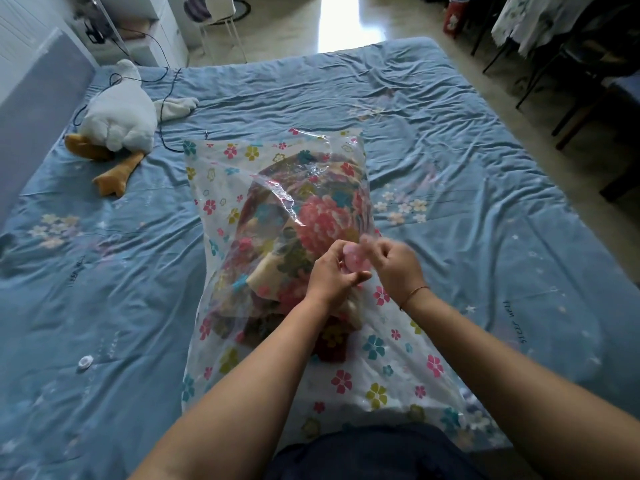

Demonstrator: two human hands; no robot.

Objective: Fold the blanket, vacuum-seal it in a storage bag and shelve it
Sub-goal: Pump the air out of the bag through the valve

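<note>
Where the picture meets its bottom edge, I see dark clothing [374,452], and two bare forearms reach up from either side of it towards the middle of the frame. Under them lies the storage bag [346,382], clear plastic printed with small coloured flowers. It lies flat on the blue sheet [450,133] of the bed and runs from bottom centre up to mid-frame. The folded blanket [318,220], with a large red and pink flower pattern, sits inside the bag and fills its middle and upper part. The plastic over it is loose and crinkled.

At frame centre both hands meet on top of the bag at a round pink valve [355,259]. The left hand [332,271] has its fingers curled round the valve, with the thumb below it. The right hand [394,268], with a thin bracelet [414,294] on its wrist, has its fingers curled at the valve's right edge. That hand is blurred on my feed, so I cannot tell whether it grips anything.

At lower left a small white disc [85,362] rests on the sheet, well apart from the bag. Farther up, at upper left, a white plush goose [117,116] with orange feet lies on the bed, and a black cable [166,98] trails beside it. Beyond the bed, at the top of the frame, a white chair [221,26] stands on the pale floor.
</note>
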